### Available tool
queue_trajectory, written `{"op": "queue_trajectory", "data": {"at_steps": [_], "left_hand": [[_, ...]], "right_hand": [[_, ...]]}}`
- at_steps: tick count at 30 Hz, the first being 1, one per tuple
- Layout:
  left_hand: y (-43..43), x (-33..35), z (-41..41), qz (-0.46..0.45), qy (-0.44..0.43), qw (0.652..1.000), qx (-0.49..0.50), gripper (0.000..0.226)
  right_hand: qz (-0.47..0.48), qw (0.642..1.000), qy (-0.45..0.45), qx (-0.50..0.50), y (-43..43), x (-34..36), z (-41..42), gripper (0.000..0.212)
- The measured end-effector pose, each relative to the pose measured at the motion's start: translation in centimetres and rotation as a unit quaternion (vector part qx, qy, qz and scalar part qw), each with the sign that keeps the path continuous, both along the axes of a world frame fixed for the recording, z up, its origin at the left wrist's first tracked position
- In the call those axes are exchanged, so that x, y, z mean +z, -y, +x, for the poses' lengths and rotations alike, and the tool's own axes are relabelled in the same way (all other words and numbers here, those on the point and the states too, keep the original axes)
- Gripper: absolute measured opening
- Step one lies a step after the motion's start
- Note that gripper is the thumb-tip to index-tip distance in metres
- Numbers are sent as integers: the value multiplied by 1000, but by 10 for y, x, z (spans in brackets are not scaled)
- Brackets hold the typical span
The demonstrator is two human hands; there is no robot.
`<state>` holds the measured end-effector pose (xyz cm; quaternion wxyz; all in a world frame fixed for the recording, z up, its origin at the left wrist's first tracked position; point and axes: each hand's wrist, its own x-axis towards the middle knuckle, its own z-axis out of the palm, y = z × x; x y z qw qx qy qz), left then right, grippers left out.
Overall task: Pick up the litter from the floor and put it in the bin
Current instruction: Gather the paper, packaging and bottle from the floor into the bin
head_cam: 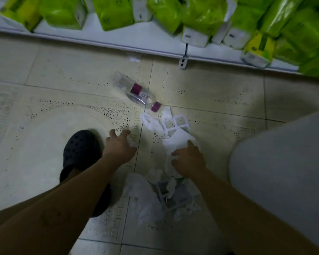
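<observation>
On the pale tiled floor (44,144), at the left, a dark perforated rubber clog (81,150) stands flat beside the person's left forearm. Just right of it the left hand (120,146) reaches down, palm towards the tiles. Its fingers are spread and bent like a claw, and a small crumpled white scrap (132,143) lies at its thumb side. Whether the hand actually pinches that scrap cannot be told.

Farther away, a clear plastic bottle with a magenta label and magenta cap (134,92) lies on its side, the cap pointing towards a white plastic frame piece (178,124) and the loose white wrapping around it. Nearer the person, a heap of crumpled white plastic and paper (145,197) sits between the two forearms.

The right hand (189,160) lies on a bunched white sheet (177,140), its fingers curled into it and gripping it.

A large pale grey rounded shape (284,162) fills the right edge, and green wrapped packs (201,15) line a white shelf (136,41) at the top.
</observation>
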<state>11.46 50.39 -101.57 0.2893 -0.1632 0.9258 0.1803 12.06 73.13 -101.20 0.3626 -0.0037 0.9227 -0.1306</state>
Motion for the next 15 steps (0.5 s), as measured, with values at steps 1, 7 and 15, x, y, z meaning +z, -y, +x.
{"op": "queue_trajectory", "data": {"at_steps": [1,7,15], "left_hand": [[1,-12,-1,7,7,1000,12,62],[3,-52,2,-5,-7,998,60,54],[-16,-44,21,45,-29,995,84,68]], "right_hand": [[11,1000,9,16,1,-10,-2,39],[26,996,-85,21,5,-47,7,44],[-23,987,-154,-29,-3,-37,35,39]]}}
